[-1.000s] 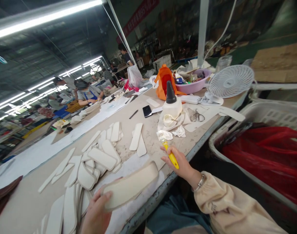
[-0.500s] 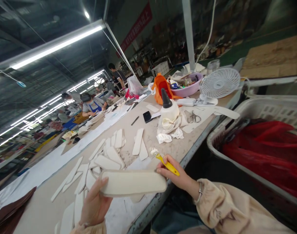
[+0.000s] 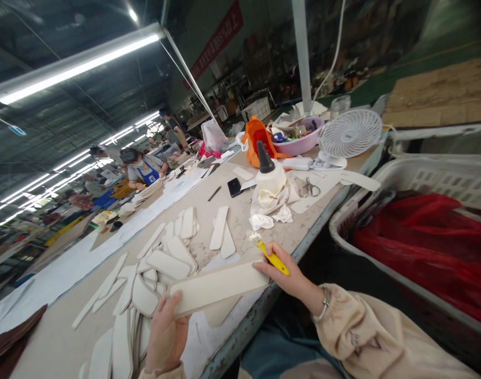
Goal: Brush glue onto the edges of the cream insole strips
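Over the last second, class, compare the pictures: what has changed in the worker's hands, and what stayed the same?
The right hand, gripping the yellow brush, moved in to the right end of the white strip, which went from bowed to flat. The left hand kept its hold on the other end. Bottle, scissors and fan stayed put.

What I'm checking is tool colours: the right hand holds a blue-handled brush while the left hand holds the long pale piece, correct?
Not quite: the handle is yellow, not blue. In the head view the right hand holds a yellow-handled brush while the left hand holds the long pale piece.
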Motion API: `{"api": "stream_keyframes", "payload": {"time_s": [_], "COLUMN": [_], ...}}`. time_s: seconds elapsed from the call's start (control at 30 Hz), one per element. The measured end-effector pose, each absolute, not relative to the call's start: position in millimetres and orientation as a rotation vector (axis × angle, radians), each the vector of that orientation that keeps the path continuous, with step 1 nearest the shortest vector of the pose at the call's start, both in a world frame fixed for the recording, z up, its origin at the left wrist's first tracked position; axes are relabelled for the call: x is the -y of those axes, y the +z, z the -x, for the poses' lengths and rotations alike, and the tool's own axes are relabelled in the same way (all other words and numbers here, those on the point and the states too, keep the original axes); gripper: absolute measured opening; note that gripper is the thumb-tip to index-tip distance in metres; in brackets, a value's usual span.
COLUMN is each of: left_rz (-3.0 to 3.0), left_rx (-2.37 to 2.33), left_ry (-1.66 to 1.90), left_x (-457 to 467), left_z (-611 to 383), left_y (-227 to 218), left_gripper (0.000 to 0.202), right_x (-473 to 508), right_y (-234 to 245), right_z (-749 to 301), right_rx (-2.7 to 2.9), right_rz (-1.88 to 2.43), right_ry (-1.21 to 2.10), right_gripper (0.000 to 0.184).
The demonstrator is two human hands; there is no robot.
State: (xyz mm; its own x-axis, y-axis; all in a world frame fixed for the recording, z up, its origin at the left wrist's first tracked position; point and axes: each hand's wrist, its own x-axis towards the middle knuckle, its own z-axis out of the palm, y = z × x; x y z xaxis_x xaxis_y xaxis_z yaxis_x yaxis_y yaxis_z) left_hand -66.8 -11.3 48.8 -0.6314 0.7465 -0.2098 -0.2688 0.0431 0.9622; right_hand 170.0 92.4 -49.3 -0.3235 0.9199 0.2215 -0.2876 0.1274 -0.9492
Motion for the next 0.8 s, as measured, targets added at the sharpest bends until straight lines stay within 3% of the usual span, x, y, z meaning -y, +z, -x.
{"api": "stream_keyframes", "payload": {"time_s": [0.23,0.8], "left_rz": [-0.479,-0.505], "left_rx": [-1.56,-1.569], "left_ry": [1.674,1.669], "left_x": [11.6,8.8], "left_z": [66.5,72.9], "left_y": [33.5,17.0], "left_gripper": [0.019,0.022], "right_x": [-95.9,-96.5], "right_y": [-55.4,-62.8], "right_z": [-169.5,-168.1], "right_rx": [1.411,1.54], "right_rz": [0.764,0.872], "right_ry": [1.321,1.202], "right_gripper": [0.03,0.025]}}
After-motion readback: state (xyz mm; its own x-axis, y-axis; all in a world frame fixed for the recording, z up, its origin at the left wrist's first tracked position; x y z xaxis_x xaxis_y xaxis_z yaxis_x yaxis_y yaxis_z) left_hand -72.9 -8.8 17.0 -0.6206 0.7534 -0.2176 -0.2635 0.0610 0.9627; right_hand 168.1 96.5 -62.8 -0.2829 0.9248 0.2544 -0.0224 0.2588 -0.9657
